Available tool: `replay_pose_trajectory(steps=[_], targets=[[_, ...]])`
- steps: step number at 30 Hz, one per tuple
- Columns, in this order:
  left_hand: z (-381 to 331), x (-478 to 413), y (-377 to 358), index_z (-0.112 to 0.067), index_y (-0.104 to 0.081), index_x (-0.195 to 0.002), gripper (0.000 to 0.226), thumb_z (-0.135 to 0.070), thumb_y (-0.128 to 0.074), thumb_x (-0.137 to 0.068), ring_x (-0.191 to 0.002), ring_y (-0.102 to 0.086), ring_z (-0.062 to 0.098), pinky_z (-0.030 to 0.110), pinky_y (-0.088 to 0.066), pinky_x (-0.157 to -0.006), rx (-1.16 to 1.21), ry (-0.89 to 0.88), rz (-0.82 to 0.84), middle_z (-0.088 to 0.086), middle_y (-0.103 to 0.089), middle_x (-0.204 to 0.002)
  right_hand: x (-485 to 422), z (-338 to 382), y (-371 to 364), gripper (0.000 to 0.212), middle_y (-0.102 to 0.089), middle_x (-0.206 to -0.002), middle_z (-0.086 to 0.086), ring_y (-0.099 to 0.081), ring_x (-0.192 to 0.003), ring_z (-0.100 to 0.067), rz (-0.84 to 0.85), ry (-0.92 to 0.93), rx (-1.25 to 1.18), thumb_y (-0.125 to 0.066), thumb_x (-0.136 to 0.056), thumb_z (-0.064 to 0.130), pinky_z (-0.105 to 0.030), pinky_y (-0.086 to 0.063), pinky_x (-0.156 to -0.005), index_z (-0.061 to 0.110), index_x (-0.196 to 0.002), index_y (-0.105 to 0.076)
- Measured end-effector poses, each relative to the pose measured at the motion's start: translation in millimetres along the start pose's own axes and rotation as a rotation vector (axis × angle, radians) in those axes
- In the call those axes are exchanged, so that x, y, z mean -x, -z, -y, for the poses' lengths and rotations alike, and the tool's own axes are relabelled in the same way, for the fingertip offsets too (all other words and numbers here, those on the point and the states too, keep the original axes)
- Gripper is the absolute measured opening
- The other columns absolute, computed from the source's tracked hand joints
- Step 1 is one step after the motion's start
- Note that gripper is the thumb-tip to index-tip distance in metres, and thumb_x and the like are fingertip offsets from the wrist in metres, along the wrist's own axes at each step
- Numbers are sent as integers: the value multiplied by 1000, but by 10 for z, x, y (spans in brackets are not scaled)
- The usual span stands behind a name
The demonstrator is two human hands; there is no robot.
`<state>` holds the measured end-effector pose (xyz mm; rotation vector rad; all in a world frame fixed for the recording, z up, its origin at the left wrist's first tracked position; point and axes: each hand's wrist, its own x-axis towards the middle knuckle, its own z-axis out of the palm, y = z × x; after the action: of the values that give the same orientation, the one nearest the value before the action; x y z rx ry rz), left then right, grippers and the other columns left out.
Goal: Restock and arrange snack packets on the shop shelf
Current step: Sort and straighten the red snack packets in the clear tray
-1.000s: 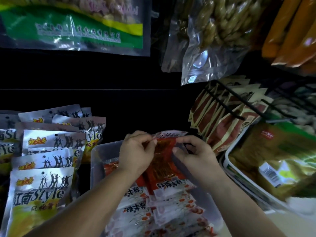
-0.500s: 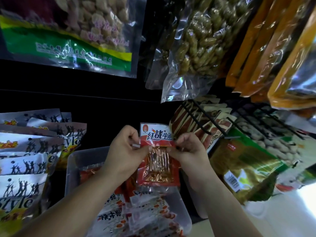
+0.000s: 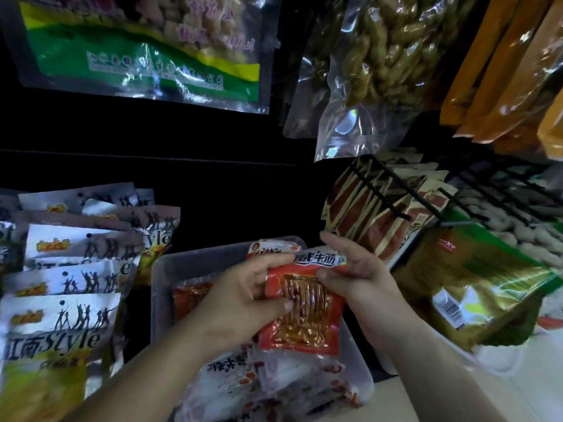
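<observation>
My left hand (image 3: 243,300) grips red packet (image 3: 304,318) above clear tray (image 3: 166,266); right hand (image 3: 361,277) pinches packet's top edge.

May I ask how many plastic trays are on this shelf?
2: the clear tray in the middle, full of snack packets, and a white tray to its right under the green-gold bag. More may be hidden.

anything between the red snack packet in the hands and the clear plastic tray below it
Nothing visible stands between. The red clear-windowed snack packet, held by left hand and right hand, is over the clear plastic tray; only white-and-red packets lie inside.
</observation>
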<state>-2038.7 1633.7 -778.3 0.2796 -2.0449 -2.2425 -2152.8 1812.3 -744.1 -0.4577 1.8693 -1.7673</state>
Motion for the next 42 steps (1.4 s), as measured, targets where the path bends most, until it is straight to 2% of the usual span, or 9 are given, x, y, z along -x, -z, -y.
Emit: replay_pose_trajectory(steps=[4, 8, 13, 19, 23, 26, 31, 37, 42], targets=[[41, 31, 31, -43, -57, -135, 64, 1, -73, -91, -108, -71, 7, 26, -61, -81, 19, -34, -97, -9, -76, -115, 138, -105, -44, 68, -72, -126, -10, -69, -118, -27, 137, -4, 61, -69, -89, -12, -41, -61, -92, 29, -142, -58], [122, 88, 38, -53, -55, -138, 79, 0, -80, -86, -114, -71, 17, 44, -63, -88, -46, 16, 4, -6, -68, -131, 200, -185, -135, 74, -76, -114, -14, -75, -104, -24, 23, -33, -71, -61, -90, -21, -35, -64, -76, 28, -144, -52], [195, 159, -28, -46, -63, -128, 68, 6, -76, -87, -88, -77, 20, 35, -63, -73, -60, 44, -34, -9, -77, -110, 277, -277, -10, 108, -66, -138, -2, -67, -123, -31, 245, 12, 108, -74, -83, -17, -61, -57, -96, 50, -156, -33], [272, 110, -30, -47, -68, -120, 44, -12, -74, -94, -107, -71, 8, 24, -57, -87, -242, -159, -194, -17, -72, -117, 270, -408, -82, 89, -60, -144, -4, -64, -124, -26, 254, 54, 246, -72, -90, -10, -38, -57, -96, 49, -151, -45], [372, 78, 17, -26, -71, -111, 30, -3, -73, -91, -105, -66, 1, 23, -55, -84, -601, -432, -315, -22, -64, -112, 160, -362, -76, 35, -53, -144, 1, -48, -139, -8, -93, 308, 425, -75, -92, 17, -23, -57, -92, 34, -122, -68], [388, 98, 38, -24, -71, -113, 33, -3, -74, -88, -93, -67, 6, 28, -58, -73, -894, -565, -280, -17, -65, -113, 123, -221, -181, 21, -69, -103, -7, -67, -98, -22, -76, 318, 189, -75, -91, 18, -28, -57, -77, 10, -106, -63], [415, 87, -20, -22, -68, -130, 48, -11, -59, -84, -136, -52, 16, 45, -60, -88, -1159, -633, -93, -8, -61, -143, 111, -183, -351, 41, -71, -115, -18, -69, -110, -38, -61, 148, -29, -86, -82, 25, -59, -59, -91, 15, -112, -61], [453, 176, -118, -32, -68, -109, 12, -31, -61, -100, -148, -33, -2, 33, -43, -115, -640, -403, -8, -16, -49, -154, 106, -257, -334, 14, -68, -94, -11, -66, -87, -35, -183, 183, -13, -59, -104, 7, -60, -55, -74, 17, -112, -56], [346, 47, -52, -37, -63, -96, 18, -42, -78, -87, -136, -45, -7, 35, -47, -108, -411, -250, -259, -34, -50, -139, 114, -169, -283, 51, -74, -115, -17, -72, -107, -40, -77, 84, -151, -47, -108, 8, -55, -60, -91, 50, -138, -47]])
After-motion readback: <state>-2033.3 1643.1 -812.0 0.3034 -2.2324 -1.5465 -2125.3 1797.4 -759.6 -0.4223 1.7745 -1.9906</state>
